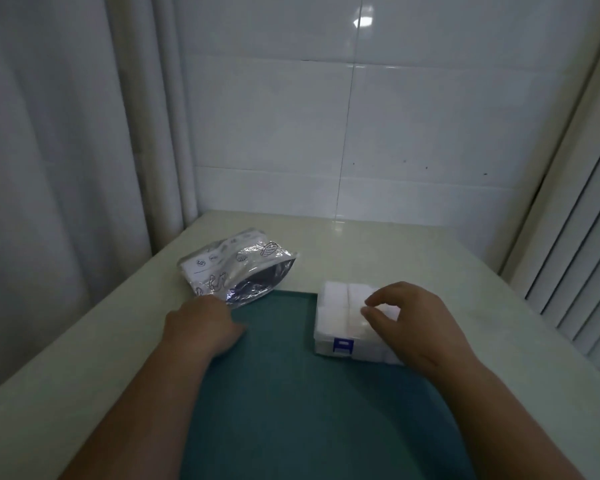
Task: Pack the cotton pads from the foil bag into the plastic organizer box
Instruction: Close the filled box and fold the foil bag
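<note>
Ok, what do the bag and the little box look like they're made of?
The bag looks like metallised foil film: crinkled, mirror-shiny, printed outside. The box seems translucent, frosted plastic, with white contents showing through and a blue latch in front.

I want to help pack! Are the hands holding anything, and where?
Nothing is clearly held. The right hand rests fingertips on the organizer box; the left hand lies beside the foil bag.

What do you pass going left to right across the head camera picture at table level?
Curtain → foil bag → left hand → green mat → plastic box → right hand → window blinds.
</note>
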